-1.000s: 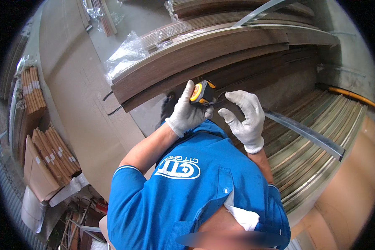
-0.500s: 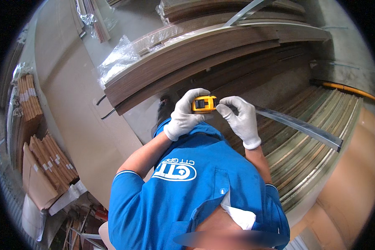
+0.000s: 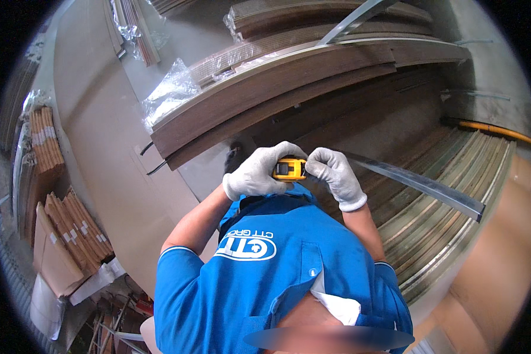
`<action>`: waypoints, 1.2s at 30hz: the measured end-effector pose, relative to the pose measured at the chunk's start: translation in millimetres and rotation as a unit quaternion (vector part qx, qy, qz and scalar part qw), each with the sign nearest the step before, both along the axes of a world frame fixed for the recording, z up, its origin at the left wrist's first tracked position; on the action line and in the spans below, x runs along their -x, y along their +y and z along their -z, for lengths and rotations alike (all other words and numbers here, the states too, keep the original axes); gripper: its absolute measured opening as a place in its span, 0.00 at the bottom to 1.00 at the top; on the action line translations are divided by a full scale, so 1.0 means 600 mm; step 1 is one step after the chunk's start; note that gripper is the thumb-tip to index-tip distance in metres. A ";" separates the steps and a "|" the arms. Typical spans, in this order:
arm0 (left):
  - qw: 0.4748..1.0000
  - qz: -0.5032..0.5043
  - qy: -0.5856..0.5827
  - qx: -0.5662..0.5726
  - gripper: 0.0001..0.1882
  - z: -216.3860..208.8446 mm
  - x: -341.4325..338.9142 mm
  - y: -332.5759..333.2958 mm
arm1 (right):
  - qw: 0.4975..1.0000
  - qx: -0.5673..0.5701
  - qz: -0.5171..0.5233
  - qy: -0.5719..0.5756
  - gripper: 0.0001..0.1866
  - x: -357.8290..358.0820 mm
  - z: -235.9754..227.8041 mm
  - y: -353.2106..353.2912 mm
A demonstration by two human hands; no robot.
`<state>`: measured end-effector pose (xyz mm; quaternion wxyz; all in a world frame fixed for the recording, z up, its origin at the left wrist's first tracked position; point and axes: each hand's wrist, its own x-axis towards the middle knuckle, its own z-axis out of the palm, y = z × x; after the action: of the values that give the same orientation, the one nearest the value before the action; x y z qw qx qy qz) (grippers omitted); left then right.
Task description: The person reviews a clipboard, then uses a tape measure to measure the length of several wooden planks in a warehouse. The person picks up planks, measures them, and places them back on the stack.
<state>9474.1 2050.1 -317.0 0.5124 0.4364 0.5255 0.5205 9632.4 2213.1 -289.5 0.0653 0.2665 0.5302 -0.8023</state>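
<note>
A yellow and black tape measure [image 3: 289, 169] is held in front of my chest. My left hand [image 3: 258, 171], in a pale work glove, is wrapped round its case from the left, fingers over the top and thumb below. At the case's right end, my gloved right hand [image 3: 337, 176] is closed in a pinch by the mouth where the blade comes out. Its fingertips touch the end of the blade there; the hook itself is too small to make out. No length of blade shows between the hands.
Long dark brown boards [image 3: 265, 88] lie stacked ahead, plastic wrap [image 3: 171, 94] at their left end. A metal bar [image 3: 425, 186] slants out on the right above a stack of thin sheets [image 3: 454, 200]. Cardboard-wrapped bundles [image 3: 76, 230] stand on the left.
Both hands and the tape measure have come slightly lower and closer to my body. My right fingers have curled tighter at the case's mouth.
</note>
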 end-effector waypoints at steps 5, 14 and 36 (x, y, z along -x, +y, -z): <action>0.980 0.027 -0.197 0.010 0.40 0.002 0.006 0.010 | 0.999 0.014 0.005 0.035 0.08 0.005 0.008 0.007; 0.990 0.071 0.002 0.125 0.29 0.076 0.023 -0.031 | 0.929 0.173 0.263 0.196 0.10 -0.018 0.001 0.113; 0.940 -0.011 0.258 0.224 0.30 0.078 0.046 0.154 | 0.937 -0.287 0.199 0.000 0.18 0.042 0.176 0.097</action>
<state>9446.2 2142.6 -363.9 0.4380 0.4239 0.7475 0.2641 9607.2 2271.0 -395.3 -0.1749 0.3743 0.6737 -0.6127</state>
